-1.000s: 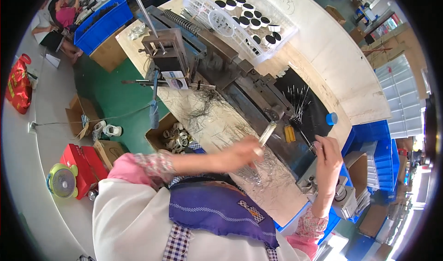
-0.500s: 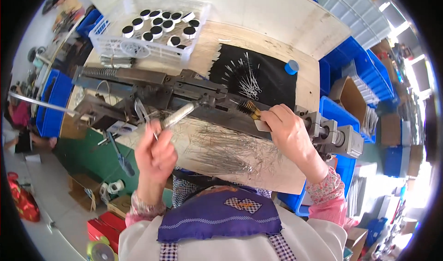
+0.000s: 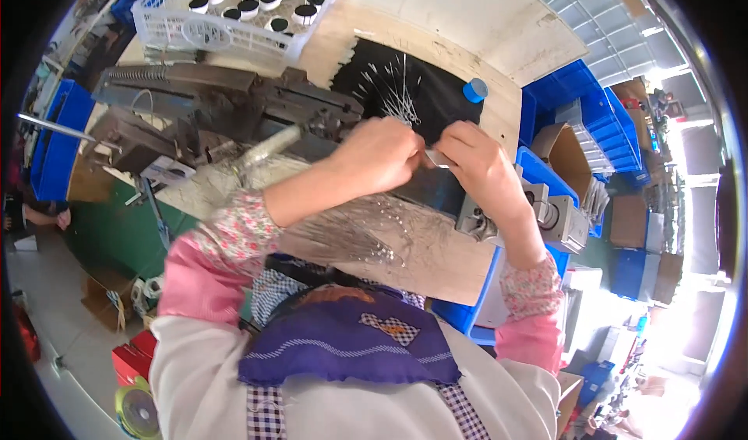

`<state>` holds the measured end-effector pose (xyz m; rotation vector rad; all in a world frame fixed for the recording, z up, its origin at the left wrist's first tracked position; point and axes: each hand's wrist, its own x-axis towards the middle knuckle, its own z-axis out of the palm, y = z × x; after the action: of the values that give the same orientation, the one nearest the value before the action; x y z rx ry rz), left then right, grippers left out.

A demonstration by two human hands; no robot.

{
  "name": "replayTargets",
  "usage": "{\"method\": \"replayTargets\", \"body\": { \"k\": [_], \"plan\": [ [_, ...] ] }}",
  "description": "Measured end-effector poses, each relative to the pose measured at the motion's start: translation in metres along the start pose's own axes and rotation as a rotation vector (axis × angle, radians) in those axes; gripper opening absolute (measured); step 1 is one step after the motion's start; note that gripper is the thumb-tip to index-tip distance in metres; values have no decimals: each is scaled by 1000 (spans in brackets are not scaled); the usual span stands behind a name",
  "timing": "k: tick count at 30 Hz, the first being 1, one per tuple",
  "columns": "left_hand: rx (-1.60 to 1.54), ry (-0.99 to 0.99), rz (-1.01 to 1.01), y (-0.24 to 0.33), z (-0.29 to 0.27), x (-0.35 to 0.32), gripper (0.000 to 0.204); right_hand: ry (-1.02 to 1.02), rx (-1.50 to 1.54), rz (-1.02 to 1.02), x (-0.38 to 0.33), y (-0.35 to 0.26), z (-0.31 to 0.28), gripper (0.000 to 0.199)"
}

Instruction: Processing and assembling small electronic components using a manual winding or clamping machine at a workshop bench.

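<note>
My left hand (image 3: 383, 156) and my right hand (image 3: 473, 158) meet over the metal bench machine (image 3: 195, 89), fingers closed and nearly touching. Pinched in my right fingers is a small white card-like piece (image 3: 439, 158). Whatever my left fingers hold is hidden behind the hand. The machine's lever with a pale, wrapped handle (image 3: 269, 146) stands free, left of my left wrist. Beyond my hands, several thin looped wire brushes (image 3: 399, 101) lie fanned out on a black cloth (image 3: 448, 70). Loose thin wires (image 3: 351, 230) cover the bench nearer to me.
A white plastic crate (image 3: 210, 33) with several black-topped white pots stands at the far left. A blue round tub (image 3: 474, 90) sits at the cloth's right edge. Blue bins (image 3: 565, 97) and an open cardboard box (image 3: 566, 150) flank the bench on the right.
My left hand has left the area by the lever handle and crossed right to meet my right hand. The black-bristled brush seen at my right fingers is now out of sight. The view has shifted.
</note>
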<state>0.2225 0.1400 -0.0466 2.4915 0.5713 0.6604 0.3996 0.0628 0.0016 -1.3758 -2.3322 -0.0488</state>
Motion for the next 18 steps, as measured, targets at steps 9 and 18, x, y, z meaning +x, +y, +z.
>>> {"method": "replayTargets", "body": {
  "k": [9, 18],
  "plan": [
    [414, 637, 326, 1, -60, -39, 16, 243, 382, 153, 27, -9, 36, 9],
    [-2550, 101, -567, -3, -41, -84, 52, 185, 380, 150, 37, -1, 53, 7]
  ]
}}
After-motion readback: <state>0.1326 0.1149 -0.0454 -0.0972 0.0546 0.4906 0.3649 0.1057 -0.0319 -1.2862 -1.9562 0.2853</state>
